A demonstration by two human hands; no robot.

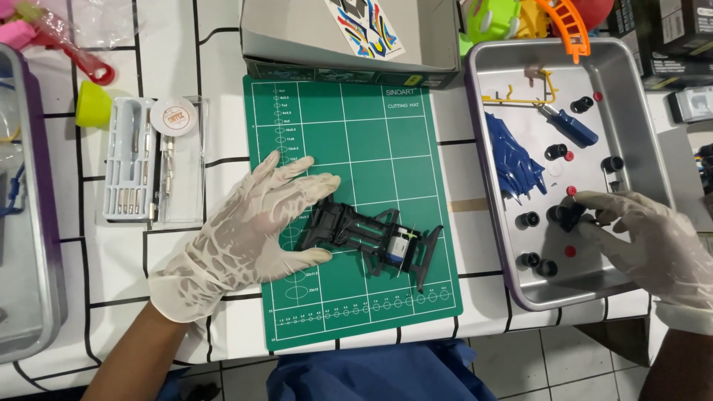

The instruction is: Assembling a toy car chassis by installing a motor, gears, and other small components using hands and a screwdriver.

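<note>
Hidden and cut-off parts

Your right hand [653, 241] runs off the right edge, fingertips covering a small black part [570, 216]; the left tray [33, 297] is cropped.

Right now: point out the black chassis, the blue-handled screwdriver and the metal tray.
black chassis [371, 236], head view, middle frame.
blue-handled screwdriver [575, 126], head view, handle.
metal tray [484, 141], head view, left wall.
</note>
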